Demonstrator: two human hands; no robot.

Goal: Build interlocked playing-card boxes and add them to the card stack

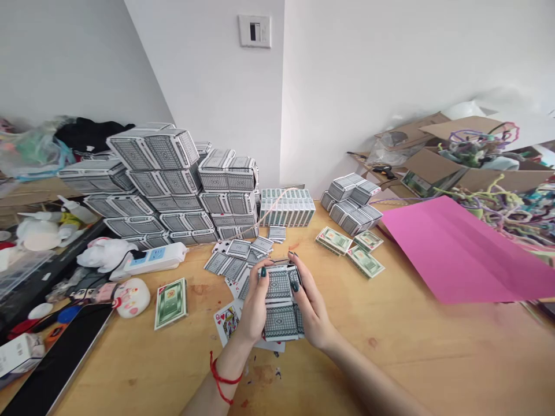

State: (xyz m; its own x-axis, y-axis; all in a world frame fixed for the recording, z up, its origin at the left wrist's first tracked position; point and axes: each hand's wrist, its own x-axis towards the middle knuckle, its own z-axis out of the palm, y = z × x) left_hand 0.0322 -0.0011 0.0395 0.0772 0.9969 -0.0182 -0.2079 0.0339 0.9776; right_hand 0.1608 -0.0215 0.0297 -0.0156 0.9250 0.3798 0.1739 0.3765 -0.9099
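Both hands meet over the middle of the wooden table [411,341]. My left hand [252,306] and my right hand [313,309] are closed around a stack of playing cards [280,303] with grey patterned backs, fingers curled over its edges. Under and behind the stack, loose cards [236,257] lie scattered, most face down. A face-up queen of hearts [227,320] shows beside my left wrist, which wears a red string.
Piled card boxes [165,185] rise at the back left, a white row of packs [287,207] behind. Green packs [171,301] [349,248] lie left and right. A pink paper sheet [459,254], cardboard boxes [433,159] and a power strip [151,259] flank the area.
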